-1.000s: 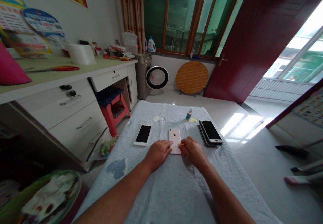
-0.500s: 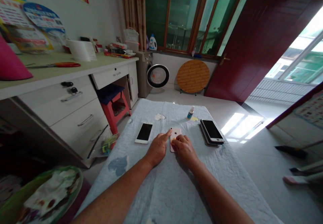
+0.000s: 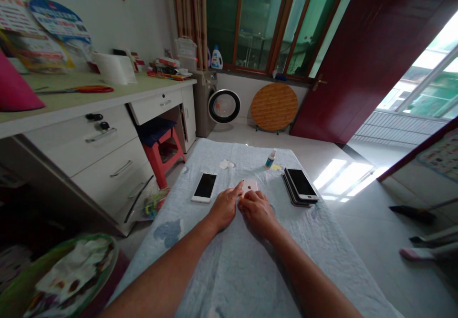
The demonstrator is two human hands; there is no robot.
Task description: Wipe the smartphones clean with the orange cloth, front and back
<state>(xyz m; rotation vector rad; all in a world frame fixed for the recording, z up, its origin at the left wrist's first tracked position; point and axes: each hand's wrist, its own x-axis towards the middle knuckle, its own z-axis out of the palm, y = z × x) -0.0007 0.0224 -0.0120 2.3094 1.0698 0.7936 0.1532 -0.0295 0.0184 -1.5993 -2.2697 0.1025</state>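
A rose-gold smartphone (image 3: 250,185) lies back side up on the cloth-covered table, its lower part hidden by my fingers. My left hand (image 3: 226,206) holds its left edge, fingers closed and the extended fingertip near the top left corner. Over the lower half of the phone, my right hand (image 3: 256,209) is closed in a pinch on a small yellow-orange piece (image 3: 242,196), mostly covered by the fingers. Left of my hands lies a white smartphone (image 3: 204,186), its black screen up. A stack of phones (image 3: 301,185) sits to the right, a white-framed one on top.
A small spray bottle (image 3: 270,159) stands near the far edge of the light blue tablecloth (image 3: 229,280). A waste bin (image 3: 112,260) is at the lower left, beside a plastic bag (image 3: 148,206). A red stool (image 3: 162,153) stands under the desk (image 3: 143,93).
My right hand has slid slightly left and toward me over the phone, covering more of its lower part. My left hand stays at the phone's left edge.
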